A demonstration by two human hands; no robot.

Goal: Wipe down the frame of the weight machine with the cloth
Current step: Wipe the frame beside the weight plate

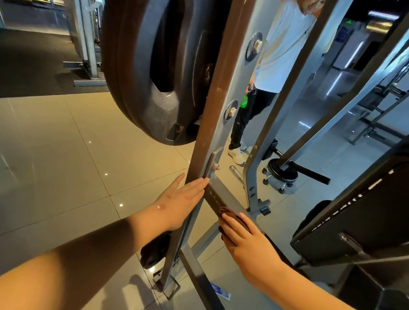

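Brown cloth [227, 211] lies under the flat right hand [248, 243] on the slanted frame bar [216, 193]. Left hand [181, 200], fingers straight, presses the upright [205, 140].

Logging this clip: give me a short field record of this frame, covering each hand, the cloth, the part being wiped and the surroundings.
left hand: flat, fingers straight, resting against the upright post
right hand: fingers straight, pressing the cloth onto the slanted bar
cloth: dark reddish brown, bunched under the fingers
weight plates: black, hanging on the post above the hands
background: another person in a white shirt stands behind the frame; tiled floor
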